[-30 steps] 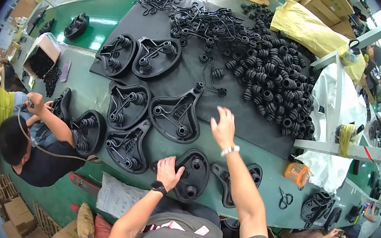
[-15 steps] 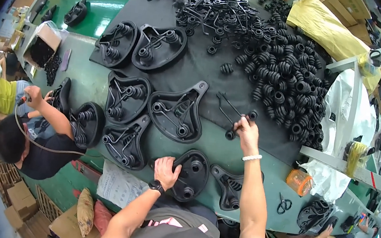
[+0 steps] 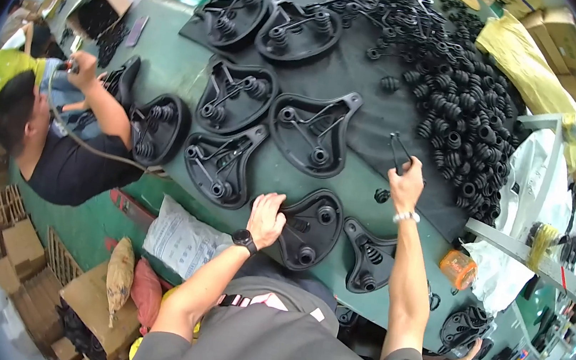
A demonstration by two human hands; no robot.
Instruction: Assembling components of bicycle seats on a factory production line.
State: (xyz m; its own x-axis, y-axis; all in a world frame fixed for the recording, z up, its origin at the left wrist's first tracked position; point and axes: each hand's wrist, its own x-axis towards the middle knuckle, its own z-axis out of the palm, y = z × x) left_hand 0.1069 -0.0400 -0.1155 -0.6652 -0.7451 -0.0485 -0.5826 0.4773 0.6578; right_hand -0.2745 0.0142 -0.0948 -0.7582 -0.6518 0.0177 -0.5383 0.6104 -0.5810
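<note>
Black wire part (image 3: 396, 155) pinched in the right hand (image 3: 406, 184), prongs jutting ahead of the fingers.
It looks light and stiff, perhaps slick; its straight shafts suit a pinch. The left hand (image 3: 267, 219) covers the narrow end of a rigid-looking shell (image 3: 321, 234), grip unclear. Bare table (image 3: 362, 207) lies left of the right fingers, heaped springs (image 3: 467, 141) ahead-right.

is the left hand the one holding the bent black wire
No, the bent black wire is in the right hand, while the left hand lies against a black seat shell.
</note>
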